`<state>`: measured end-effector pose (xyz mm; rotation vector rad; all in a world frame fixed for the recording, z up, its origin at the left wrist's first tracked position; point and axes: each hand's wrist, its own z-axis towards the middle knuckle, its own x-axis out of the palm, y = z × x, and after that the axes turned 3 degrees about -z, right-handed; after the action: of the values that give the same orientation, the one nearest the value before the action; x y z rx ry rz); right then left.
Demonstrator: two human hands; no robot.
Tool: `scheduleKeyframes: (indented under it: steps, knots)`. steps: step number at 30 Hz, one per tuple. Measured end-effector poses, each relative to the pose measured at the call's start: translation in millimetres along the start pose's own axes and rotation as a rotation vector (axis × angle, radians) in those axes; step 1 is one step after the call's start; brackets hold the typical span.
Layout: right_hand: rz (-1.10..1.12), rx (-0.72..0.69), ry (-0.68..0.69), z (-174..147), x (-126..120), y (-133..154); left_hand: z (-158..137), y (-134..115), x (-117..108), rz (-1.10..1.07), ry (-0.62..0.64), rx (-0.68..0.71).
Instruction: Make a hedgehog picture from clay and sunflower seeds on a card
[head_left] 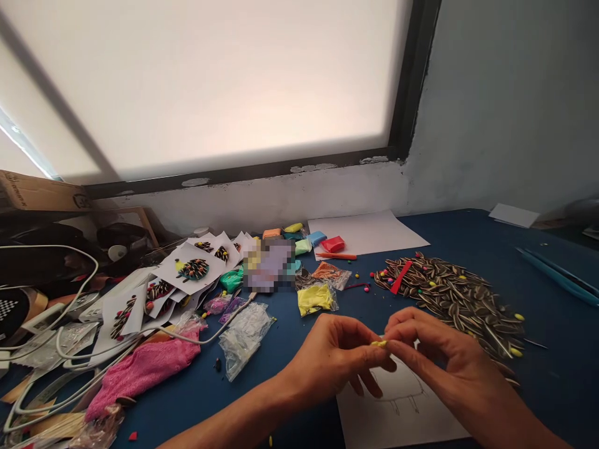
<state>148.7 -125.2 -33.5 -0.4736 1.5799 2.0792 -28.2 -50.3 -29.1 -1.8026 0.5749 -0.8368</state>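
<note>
My left hand point(333, 349) and my right hand point(435, 358) meet fingertip to fingertip, pinching a small piece of yellow modelling clay point(379, 343) between them. Below them lies a white sheet of paper point(369, 421) with a pencil outline of a body and short legs, partly hidden by my hands. Just beyond my right hand spreads a pile of striped sunflower seeds point(461, 293), with small coloured clay balls and a red strip point(401, 277) on top. A packet of yellow clay point(316, 300) sits past my left hand.
Finished seed pictures on white cards point(189, 267) are heaped at the left, near a pink cloth-like bundle point(150, 368) and a white cable point(201, 342). Coloured clay packets point(332, 244), an orange tool point(336, 256) and a large white sheet point(374, 231) are at the back. Blue tweezers point(559, 275) lie right.
</note>
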Motion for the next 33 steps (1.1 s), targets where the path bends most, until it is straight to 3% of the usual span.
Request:
scheduleKeyframes:
  steps: [5,9,16,22,30,33]
  knots:
    - [0.037,0.013,-0.049,-0.6,2.3,-0.5,-1.3,-0.8,-1.7,0.028,-0.042,0.038]
    - [0.044,0.006,0.016,0.7,2.1,-0.1,-1.7,0.8,-3.7,-0.007,0.05,0.038]
    - [0.103,0.185,-0.019,0.3,-1.8,-1.3,-3.1,-3.3,-3.5,0.003,-0.02,0.076]
    - [0.064,0.094,-0.024,1.7,-0.4,-1.5,-0.4,-2.1,-2.8,0.072,-0.059,0.055]
    - [0.083,0.166,-0.03,-2.5,0.5,-3.7,0.8,-3.7,-3.2,0.08,-0.069,0.06]
    - [0.031,0.061,-0.047,-1.9,1.6,-4.9,-0.6,-4.3,-1.7,0.073,-0.054,0.033]
